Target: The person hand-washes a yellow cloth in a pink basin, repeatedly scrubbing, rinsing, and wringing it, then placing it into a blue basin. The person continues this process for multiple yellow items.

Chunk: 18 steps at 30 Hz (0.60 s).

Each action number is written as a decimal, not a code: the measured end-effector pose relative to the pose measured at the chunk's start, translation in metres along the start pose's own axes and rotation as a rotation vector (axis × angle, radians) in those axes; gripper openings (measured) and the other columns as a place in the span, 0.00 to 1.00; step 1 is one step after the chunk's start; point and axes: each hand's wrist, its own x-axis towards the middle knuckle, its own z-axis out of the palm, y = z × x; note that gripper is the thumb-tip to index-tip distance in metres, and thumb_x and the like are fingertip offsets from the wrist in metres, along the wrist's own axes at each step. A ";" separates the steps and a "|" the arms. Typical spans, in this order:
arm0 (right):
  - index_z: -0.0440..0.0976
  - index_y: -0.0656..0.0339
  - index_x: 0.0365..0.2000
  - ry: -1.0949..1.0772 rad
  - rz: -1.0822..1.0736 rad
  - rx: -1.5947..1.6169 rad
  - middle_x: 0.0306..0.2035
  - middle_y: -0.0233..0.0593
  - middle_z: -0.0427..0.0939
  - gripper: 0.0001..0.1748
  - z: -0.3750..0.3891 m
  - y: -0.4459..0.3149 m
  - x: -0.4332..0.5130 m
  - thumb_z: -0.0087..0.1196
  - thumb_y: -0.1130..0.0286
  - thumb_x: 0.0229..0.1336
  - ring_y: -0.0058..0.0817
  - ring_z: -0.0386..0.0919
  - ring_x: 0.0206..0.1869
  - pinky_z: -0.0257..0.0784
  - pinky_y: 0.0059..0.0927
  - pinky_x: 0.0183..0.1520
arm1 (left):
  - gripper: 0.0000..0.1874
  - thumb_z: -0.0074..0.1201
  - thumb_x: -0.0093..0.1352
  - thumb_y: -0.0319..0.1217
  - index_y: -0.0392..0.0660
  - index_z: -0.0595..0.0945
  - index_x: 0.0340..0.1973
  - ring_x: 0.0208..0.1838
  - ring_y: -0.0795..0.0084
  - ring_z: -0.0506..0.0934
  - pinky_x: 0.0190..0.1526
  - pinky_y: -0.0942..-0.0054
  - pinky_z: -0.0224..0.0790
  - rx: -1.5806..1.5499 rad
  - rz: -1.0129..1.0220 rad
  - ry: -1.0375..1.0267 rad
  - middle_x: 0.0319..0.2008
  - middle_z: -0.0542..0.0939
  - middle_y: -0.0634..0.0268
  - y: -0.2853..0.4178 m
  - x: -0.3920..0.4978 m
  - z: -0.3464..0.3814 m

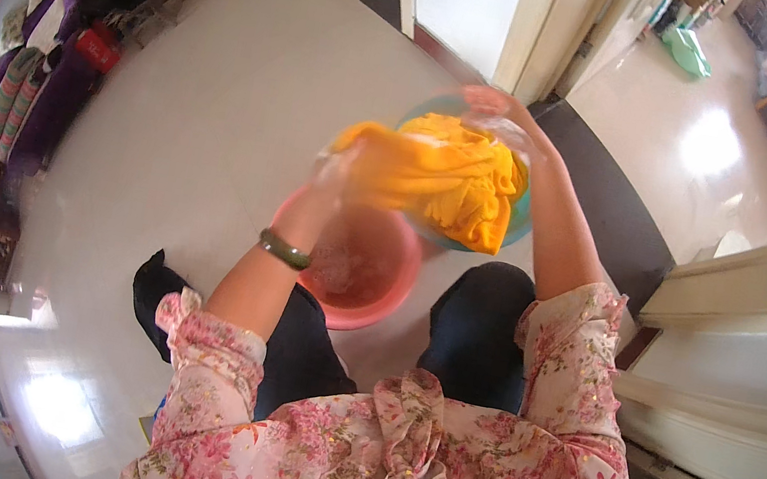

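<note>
A bright yellow cloth (468,208), perhaps a garment, lies bunched over a teal basin (521,224). One end of it stretches left into my left hand (341,165), which grips it above the far rim of a pink basin (397,303). Cloudy, reddish-looking water (356,265) with some foam fills part of the pink basin. At the teal basin's far side is my right hand (493,106), blurred, with white suds around it and close to the cloth. Its fingers are too blurred to tell whether they hold the fabric. A dark green bangle (284,250) circles my left wrist.
Both basins stand on a pale glossy floor (171,97) between my knees and a doorway. A dark threshold strip (614,179) crosses the floor at right, near a cream door (740,337). A purple-covered sofa (56,101) lines the left wall.
</note>
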 end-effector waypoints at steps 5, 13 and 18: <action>0.74 0.65 0.50 0.593 0.180 -0.390 0.41 0.41 0.79 0.27 -0.096 0.109 -0.027 0.61 0.56 0.57 0.29 0.79 0.41 0.75 0.32 0.43 | 0.23 0.51 0.72 0.42 0.43 0.70 0.57 0.56 0.58 0.76 0.56 0.56 0.70 -0.271 -0.038 -0.089 0.54 0.76 0.58 -0.013 -0.002 -0.010; 0.73 0.68 0.51 0.887 0.296 -0.117 0.44 0.48 0.79 0.24 -0.077 0.264 0.018 0.51 0.64 0.56 0.40 0.79 0.43 0.75 0.39 0.41 | 0.25 0.50 0.72 0.44 0.44 0.69 0.59 0.59 0.62 0.73 0.58 0.58 0.68 -0.148 -0.031 -0.151 0.57 0.74 0.61 -0.005 -0.002 0.019; 0.76 0.67 0.44 0.551 0.131 -0.115 0.34 0.42 0.79 0.18 -0.081 0.251 0.014 0.49 0.67 0.56 0.37 0.80 0.36 0.75 0.38 0.38 | 0.22 0.49 0.73 0.43 0.45 0.71 0.58 0.57 0.65 0.74 0.57 0.62 0.68 -0.130 -0.080 -0.215 0.56 0.74 0.63 -0.010 0.000 0.028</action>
